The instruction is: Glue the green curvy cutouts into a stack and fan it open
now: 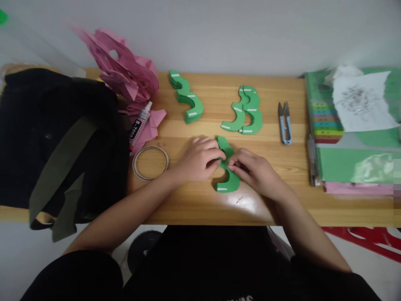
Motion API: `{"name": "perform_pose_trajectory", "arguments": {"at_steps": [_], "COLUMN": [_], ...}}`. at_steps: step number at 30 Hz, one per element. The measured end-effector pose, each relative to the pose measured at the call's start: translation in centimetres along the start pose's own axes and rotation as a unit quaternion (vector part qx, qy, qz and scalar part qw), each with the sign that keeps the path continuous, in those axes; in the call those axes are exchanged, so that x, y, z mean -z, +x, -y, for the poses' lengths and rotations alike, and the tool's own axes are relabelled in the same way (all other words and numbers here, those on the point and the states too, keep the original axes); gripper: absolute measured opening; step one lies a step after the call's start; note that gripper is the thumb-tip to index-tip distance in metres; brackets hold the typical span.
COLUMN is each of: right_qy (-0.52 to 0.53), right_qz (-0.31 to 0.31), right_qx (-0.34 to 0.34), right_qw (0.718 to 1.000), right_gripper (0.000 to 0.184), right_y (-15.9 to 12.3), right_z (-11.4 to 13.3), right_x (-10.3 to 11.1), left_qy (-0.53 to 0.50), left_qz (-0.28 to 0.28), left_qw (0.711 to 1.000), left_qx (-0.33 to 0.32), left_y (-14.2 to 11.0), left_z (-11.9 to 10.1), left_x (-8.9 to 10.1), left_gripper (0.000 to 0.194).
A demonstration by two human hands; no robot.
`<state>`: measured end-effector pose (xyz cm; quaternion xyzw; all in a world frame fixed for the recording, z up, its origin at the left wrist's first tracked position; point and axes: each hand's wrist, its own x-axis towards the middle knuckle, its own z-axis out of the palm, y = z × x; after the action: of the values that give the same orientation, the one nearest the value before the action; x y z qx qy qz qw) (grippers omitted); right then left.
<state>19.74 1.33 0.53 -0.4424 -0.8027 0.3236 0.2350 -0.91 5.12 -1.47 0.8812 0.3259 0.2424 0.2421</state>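
Observation:
A green cutout shaped like a figure 3 [232, 182] lies on the table in front of me, with a white strip at its lower end. My left hand [203, 158] grips its left side near the middle, fingers curled. From the right, my right hand [253, 169] pinches at the cutout's middle; whatever is between thumb and fingertip is too small to make out. Behind it are more green cutouts bearing short white strips: a stack [190, 101] to the left and an overlapping group [250, 104] to the right.
A tape roll [134, 164] and a glue tube [140, 125] lie left, by crumpled pink sheets [125, 69]. A black bag [62, 125] fills the left end. Blue-handled thread snips [285, 125] lie right, beside green folders [360, 165] topped by white paper [365, 102].

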Motion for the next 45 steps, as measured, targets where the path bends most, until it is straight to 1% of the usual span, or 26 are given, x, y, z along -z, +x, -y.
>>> {"name": "perform_pose_trajectory", "arguments": {"at_steps": [2, 3, 5, 6, 7, 9, 10, 12, 15, 18, 20, 24, 26, 27, 28, 30, 31, 32, 33, 34, 35, 36, 37, 39, 42, 45], "right_qy": [0.096, 0.139, 0.189, 0.184, 0.161, 0.073, 0.019, -0.022, -0.065, -0.105, -0.122, -0.159, -0.173, -0.175, -0.173, -0.160, -0.152, -0.136, -0.115, -0.093, -0.079, -0.076, -0.079, -0.091, -0.110, -0.127], "right_qz": [-0.054, -0.106, -0.234, -0.295, -0.338, -0.392, -0.401, -0.400, -0.365, -0.346, -0.343, -0.350, -0.352, -0.350, -0.342, -0.311, -0.277, -0.240, -0.179, -0.123, -0.069, -0.028, -0.011, -0.006, -0.034, -0.051], "right_qx": [-0.043, -0.074, -0.145, -0.184, -0.227, -0.306, -0.348, -0.382, -0.407, -0.416, -0.420, -0.420, -0.403, -0.390, -0.370, -0.323, -0.283, -0.197, -0.105, -0.028, 0.022, 0.047, 0.067, 0.084, 0.089, 0.096], "right_qw": [0.993, 0.982, 0.942, 0.919, 0.899, 0.864, 0.847, 0.833, 0.834, 0.834, 0.831, 0.822, 0.827, 0.833, 0.846, 0.879, 0.906, 0.941, 0.971, 0.988, 0.994, 0.996, 0.995, 0.992, 0.989, 0.986], "right_gripper": [0.009, 0.010, 0.011, 0.012, 0.013, 0.015, 0.017, 0.022, 0.023, 0.021, 0.020, 0.018, 0.015, 0.012, 0.009, 0.006, 0.006, 0.005, 0.007, 0.008, 0.010, 0.011, 0.012, 0.015, 0.016, 0.015], "right_y": [-0.4, -0.7, -1.1, -1.2, -1.2, -0.9, -0.6, 0.0, 0.6, 0.4, 0.2, -0.6, -1.1, -1.3, -1.6, -2.0, -2.2, -2.5, -2.7, -2.9, -3.1, -3.2, -3.3, -3.4, -3.5, -3.7], "right_z": [-0.1, -0.3, -1.0, -1.6, -2.2, -3.7, -4.4, -5.9, -7.8, -9.1, -9.4, -8.3, -7.0, -6.2, -5.3, -3.1, -1.9, -0.6, 0.6, 1.7, 2.6, 3.2, 3.6, 3.6, 2.9, 2.5], "right_x": [1.6, 2.7, 5.6, 7.3, 9.2, 12.9, 14.7, 17.8, 20.4, 21.2, 21.4, 21.6, 20.9, 20.1, 18.9, 15.6, 13.5, 11.3, 9.0, 6.7, 4.6, 2.7, 1.0, -1.4, -3.1, -3.6], "left_qy": [-0.005, -0.008, -0.012, -0.014, -0.014, -0.018, -0.021, -0.040, -0.069, -0.103, -0.111, -0.097, -0.086, -0.080, -0.050, -0.013, 0.000, 0.009, 0.013, 0.013, 0.011, 0.007, 0.004, 0.007, 0.025, 0.042], "left_qz": [-0.001, -0.002, -0.005, -0.007, -0.007, -0.009, -0.012, -0.029, -0.034, -0.027, -0.024, -0.017, -0.003, 0.011, 0.035, 0.061, 0.060, 0.053, 0.041, 0.025, 0.008, -0.010, -0.029, -0.068, -0.106, -0.111], "left_qw": [1.000, 1.000, 1.000, 1.000, 1.000, 1.000, 1.000, 0.999, 0.997, 0.993, 0.992, 0.991, 0.991, 0.991, 0.993, 0.993, 0.993, 0.993, 0.993, 0.993, 0.993, 0.993, 0.993, 0.990, 0.984, 0.981], "left_qx": [-0.001, -0.003, -0.008, -0.011, -0.010, -0.008, -0.006, -0.001, 0.016, 0.045, 0.061, 0.088, 0.101, 0.106, 0.100, 0.101, 0.105, 0.110, 0.114, 0.116, 0.117, 0.117, 0.117, 0.121, 0.138, 0.150], "left_y": [0.0, 0.1, 0.1, 0.1, 0.1, 0.0, 0.0, 0.0, 0.0, 0.1, 0.4, 0.8, 0.4, 0.0, -0.5, -1.9, -2.7, -3.5, -4.2, -4.9, -5.6, -6.1, -6.5, -6.9, -7.1, -7.0], "left_z": [0.1, 0.1, 0.0, 0.0, -0.1, -0.1, 0.0, 0.1, 0.3, 0.4, 0.4, -0.2, -1.2, -1.8, -2.5, -3.9, -4.5, -5.1, -5.6, -6.1, -6.4, -6.7, -7.0, -7.2, -7.2, -7.0], "left_x": [0.1, 0.1, 0.2, 0.3, 0.3, 0.3, 0.3, 0.1, -0.1, -0.3, -0.2, 1.0, 2.0, 2.5, 3.0, 3.4, 3.3, 3.0, 2.6, 2.1, 1.5, 0.8, 0.2, -1.0, -2.0, -2.3], "left_gripper": [0.015, 0.015, 0.015, 0.015, 0.015, 0.013, 0.012, 0.011, 0.010, 0.011, 0.014, 0.017, 0.017, 0.017, 0.017, 0.018, 0.020, 0.020, 0.019, 0.018, 0.017, 0.017, 0.018, 0.018, 0.016, 0.012]}}
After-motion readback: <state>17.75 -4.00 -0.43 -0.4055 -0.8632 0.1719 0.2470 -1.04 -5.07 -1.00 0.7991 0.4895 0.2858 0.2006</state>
